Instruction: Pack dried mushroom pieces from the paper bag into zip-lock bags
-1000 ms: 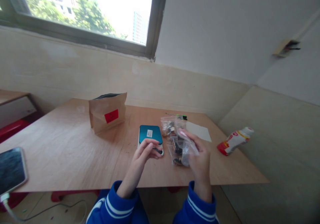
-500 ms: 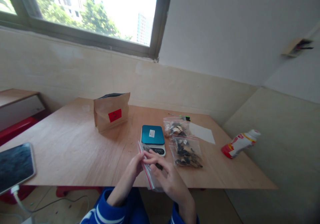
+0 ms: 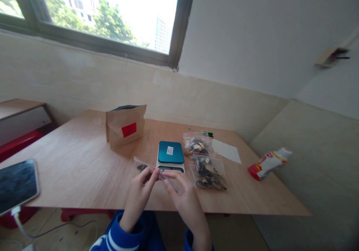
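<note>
The left hand (image 3: 139, 195) and right hand (image 3: 185, 198) grip a clear, red-edged plastic zip bag (image 3: 143, 166) between their fingers, just in front of a teal digital kitchen scale (image 3: 170, 152).

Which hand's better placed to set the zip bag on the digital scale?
Right, probably: the right hand sits directly in front of the digital scale, fingers on the zip bag. The left hand also grips it, but further left.

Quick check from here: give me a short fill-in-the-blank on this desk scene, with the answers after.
The left hand and right hand pinch a clear zip bag in front of the digital scale, whose top is ____.
Two filled zip bags lie to the ____ of the scale.
The kraft paper pouch carries a ____ label.
The plastic bottle lies on its ____.
teal; right; red; side
</note>
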Demonstrator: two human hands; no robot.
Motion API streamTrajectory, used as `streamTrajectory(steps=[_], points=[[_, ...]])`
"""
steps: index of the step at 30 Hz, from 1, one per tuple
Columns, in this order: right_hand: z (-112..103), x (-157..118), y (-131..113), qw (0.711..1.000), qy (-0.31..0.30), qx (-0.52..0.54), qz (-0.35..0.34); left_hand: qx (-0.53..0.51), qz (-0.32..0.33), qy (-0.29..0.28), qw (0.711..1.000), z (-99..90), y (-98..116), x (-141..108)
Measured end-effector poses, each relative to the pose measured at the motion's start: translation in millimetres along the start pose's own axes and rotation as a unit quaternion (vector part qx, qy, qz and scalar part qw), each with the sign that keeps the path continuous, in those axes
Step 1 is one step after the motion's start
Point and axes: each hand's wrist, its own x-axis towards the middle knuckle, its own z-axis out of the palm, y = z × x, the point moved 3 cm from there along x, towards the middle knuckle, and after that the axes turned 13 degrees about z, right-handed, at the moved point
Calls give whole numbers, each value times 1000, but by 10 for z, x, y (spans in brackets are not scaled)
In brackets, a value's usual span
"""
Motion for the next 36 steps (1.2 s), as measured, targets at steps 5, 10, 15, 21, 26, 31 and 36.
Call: streamTrajectory(steps=[5,10,15,21,26,31,36], points=[[132,22,-34,999,-15,2,31,46,30,-2,998,-43,127,-14],[174,30,-59,999,2,-13,34,65,35,-11,997,-64,185,0],[234,39,-34,998,7,-47,38,63,15,11,998,-65,133,3],[245,47,-36,997,-3,-58,49,53,1,12,999,-69,27,15],[212,59,24,998,21,-53,33,55,17,-20,998,-92,52,57],[212,77,124,994,107,-5,24,46,43,-95,993,-67,183,72],[225,105,184,979,195,57,12,33,31,-146,988,-52,249,16]])
